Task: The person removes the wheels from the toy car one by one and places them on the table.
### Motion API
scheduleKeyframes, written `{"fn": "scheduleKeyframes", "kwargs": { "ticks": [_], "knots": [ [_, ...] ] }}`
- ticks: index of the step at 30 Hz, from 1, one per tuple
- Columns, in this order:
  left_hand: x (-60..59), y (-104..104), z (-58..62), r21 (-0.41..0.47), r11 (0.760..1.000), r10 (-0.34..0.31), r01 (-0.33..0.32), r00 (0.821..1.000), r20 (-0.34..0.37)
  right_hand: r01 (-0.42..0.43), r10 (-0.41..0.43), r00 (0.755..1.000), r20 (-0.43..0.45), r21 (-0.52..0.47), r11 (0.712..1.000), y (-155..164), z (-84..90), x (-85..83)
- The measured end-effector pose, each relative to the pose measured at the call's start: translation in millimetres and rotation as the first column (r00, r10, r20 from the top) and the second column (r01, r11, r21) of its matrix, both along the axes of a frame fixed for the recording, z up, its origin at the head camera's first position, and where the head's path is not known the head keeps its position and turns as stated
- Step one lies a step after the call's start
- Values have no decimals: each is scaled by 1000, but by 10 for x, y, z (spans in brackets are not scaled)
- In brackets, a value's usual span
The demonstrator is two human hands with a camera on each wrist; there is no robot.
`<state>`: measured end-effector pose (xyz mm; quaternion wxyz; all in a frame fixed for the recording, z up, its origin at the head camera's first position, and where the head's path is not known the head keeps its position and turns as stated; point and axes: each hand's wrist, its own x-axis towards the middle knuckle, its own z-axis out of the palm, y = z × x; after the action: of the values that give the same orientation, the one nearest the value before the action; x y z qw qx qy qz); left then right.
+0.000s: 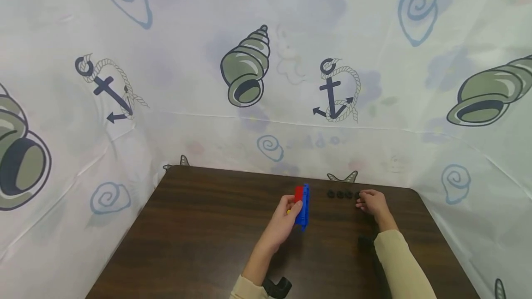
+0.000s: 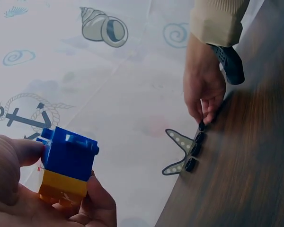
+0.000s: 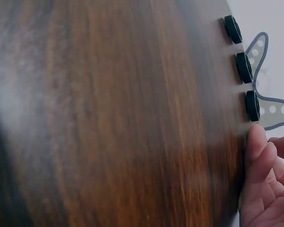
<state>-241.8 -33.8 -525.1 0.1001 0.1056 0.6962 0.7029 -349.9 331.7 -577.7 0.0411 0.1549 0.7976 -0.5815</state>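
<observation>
Wheels, small black ones, lie in a row near the far edge of the table, right of centre; three are plainly free in the right wrist view, and a fourth sits under the fingertips of the right hand, whose fingers curl down onto it in what looks like a pinch, though the wheel itself is mostly hidden there. The left hand grips a block assembly, thumb and fingers wrapped round it, holding it just above the table at centre; it shows blue and red from the head view, blue over yellow from the left wrist view. Judging from this, the body is stacked and no wheel is yet on it, so all four seem left to fit; that is a guess only. The blocks look like hard glossy plastic, square-cornered; the wheels are matt, round and flat like thick discs; the table is dark wood grain, smooth, with rounded corners; a thin printed sheet with shells and anchors hangs behind.
</observation>
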Motion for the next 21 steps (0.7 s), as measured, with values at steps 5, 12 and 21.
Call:
{"fn": "scheduleKeyframes", "kwargs": {
  "ticks": [5, 12, 21],
  "knots": [
    [4, -10, -10, -16, 1000, 26, -26, 1000, -3, 29, -29, 1000, 5, -7, 1000, 6, -26, -5],
    [-16, -18, -33, -25, 999, 22, -22, 999, -27, 64, -62, 998, 20, -96, 993, 41, -1, 22],
    [38, -173, -119, -87, 996, -15, 11, 998, -53, 207, -190, 978, 84, -323, 923, 7, 104, 105]
  ]
}}
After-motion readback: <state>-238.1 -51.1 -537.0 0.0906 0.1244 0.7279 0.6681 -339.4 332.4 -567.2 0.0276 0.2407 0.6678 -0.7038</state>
